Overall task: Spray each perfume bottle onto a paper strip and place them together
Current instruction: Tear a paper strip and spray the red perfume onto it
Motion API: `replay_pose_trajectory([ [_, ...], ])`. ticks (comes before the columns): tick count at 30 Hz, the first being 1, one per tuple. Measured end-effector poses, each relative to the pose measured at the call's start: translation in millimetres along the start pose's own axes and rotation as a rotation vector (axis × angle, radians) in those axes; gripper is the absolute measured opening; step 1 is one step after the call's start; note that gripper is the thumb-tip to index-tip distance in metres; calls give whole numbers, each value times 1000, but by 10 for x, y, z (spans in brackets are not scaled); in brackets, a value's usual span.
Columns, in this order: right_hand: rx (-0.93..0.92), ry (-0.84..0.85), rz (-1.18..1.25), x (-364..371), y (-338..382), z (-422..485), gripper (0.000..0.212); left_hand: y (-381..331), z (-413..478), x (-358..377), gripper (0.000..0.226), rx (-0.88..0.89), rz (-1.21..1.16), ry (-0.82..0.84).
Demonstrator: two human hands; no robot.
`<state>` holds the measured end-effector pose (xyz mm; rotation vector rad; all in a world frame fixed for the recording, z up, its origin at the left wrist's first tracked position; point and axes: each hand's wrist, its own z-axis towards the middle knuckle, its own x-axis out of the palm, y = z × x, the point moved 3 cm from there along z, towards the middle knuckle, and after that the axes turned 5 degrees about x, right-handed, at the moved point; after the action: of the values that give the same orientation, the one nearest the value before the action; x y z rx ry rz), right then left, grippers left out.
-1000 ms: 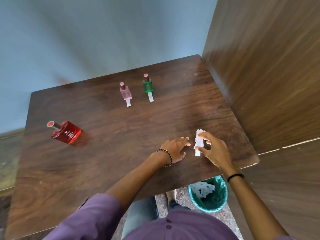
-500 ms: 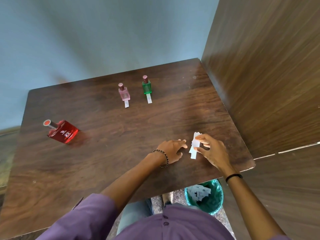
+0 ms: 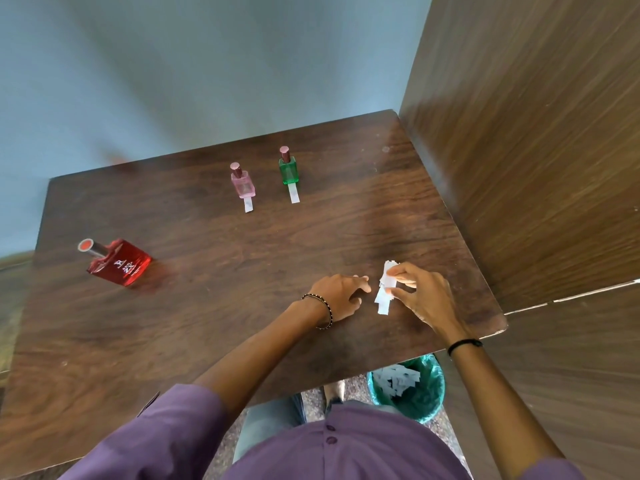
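Bin (image 3: 427, 398): half hidden under the bench (image 3: 242, 323) edge, white scraps inside.
Paper strips (image 3: 383, 294): small stack near the bench's front right; count unreadable, right side covered by fingers.
Right hand (image 3: 420, 296): thumb and fingers pinch the stack.
Left hand (image 3: 341, 296): fingers loosely curled, holding nothing, tips just beside the stack.
Red bottle (image 3: 119, 263): far left.
Pink bottle (image 3: 243, 183), green bottle (image 3: 288, 169): upright at the back, well apart from both hands.

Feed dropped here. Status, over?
Right hand pinches paper strips; left hand open beside them. Red bottle has no strip yet. Nothing in the way.
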<state>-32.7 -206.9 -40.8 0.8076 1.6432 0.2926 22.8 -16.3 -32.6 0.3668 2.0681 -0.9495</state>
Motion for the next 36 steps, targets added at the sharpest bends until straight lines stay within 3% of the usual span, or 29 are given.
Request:
replay_pose_trajectory([
  [7, 12, -20, 12, -3, 27, 4, 31, -117, 58, -40, 52, 39, 138, -76],
  [13, 17, -11, 17, 9, 10, 11, 32, -137, 129, 28, 49, 63, 291, -105],
  [23, 5, 6, 26, -10, -17, 23, 33, -148, 150, 81, 45, 75, 307, -129],
  [31, -167, -59, -195, -35, 73, 3, 35, -152, 128, 99, 45, 109, 348, -143],
  [36, -211, -130, -167, -12, 67, -7, 25, -153, 127, 79, 46, 125, 364, -134],
])
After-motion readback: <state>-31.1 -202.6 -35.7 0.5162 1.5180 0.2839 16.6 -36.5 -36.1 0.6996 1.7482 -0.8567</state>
